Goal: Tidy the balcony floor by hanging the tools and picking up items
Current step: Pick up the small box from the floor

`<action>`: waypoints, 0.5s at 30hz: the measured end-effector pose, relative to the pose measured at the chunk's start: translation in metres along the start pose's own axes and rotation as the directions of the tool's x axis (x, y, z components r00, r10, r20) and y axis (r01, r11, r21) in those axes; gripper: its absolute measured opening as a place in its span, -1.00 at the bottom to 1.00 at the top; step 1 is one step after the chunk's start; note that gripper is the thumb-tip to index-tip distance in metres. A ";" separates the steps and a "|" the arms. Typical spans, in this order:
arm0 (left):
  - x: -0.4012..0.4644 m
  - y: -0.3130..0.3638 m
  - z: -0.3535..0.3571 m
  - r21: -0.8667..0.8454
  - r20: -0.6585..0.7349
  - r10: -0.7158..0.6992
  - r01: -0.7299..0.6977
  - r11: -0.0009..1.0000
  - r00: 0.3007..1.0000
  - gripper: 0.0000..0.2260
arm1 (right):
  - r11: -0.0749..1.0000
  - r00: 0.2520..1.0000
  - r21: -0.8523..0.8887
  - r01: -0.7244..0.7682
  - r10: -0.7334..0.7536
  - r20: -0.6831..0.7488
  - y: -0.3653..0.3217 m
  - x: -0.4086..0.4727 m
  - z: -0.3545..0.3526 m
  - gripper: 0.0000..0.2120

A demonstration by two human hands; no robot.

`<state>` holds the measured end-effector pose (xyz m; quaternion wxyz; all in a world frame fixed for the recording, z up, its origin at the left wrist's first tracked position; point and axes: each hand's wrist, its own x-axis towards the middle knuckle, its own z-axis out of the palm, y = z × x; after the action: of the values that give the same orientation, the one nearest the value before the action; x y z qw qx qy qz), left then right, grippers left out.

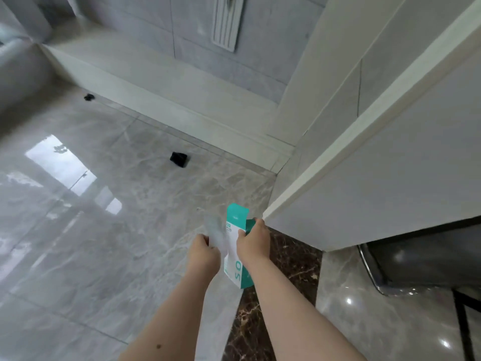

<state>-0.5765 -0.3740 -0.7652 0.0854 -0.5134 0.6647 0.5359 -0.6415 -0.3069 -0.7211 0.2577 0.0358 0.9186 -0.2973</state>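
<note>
Your right hand (253, 239) grips the teal-and-white box (235, 252), flap up, held above the floor (104, 230) | your left hand (204, 252) pinches a clear plastic sheet (216, 231) just beside it | two black scraps (179, 159) (89, 97) lie on the tiles beyond.

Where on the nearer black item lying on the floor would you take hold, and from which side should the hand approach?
Pinch the black item across its crumpled body, coming straight down from above. It lies low on the open floor tile, apart from the wall base, so nothing blocks the top. It looks soft and bunched, though too small to tell exactly.
</note>
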 end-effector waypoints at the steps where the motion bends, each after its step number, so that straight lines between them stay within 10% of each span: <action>1: -0.002 0.007 -0.011 -0.002 -0.014 0.010 -0.010 1.000 1.000 -0.80 | 1.000 1.000 0.009 0.015 -0.015 0.001 -0.013 -0.005 -0.001 -0.66; 15: -0.058 -0.001 -0.159 -0.269 -0.309 -0.069 -0.018 0.963 0.949 -0.74 | 0.939 0.928 -0.068 0.336 -0.317 0.197 -0.131 -0.106 0.037 -0.71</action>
<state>-0.4802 -0.4669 -0.6620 -0.0855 -0.6079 0.5842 0.5309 -0.5617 -0.4262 -0.6248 0.2896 -0.1583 0.8979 -0.2915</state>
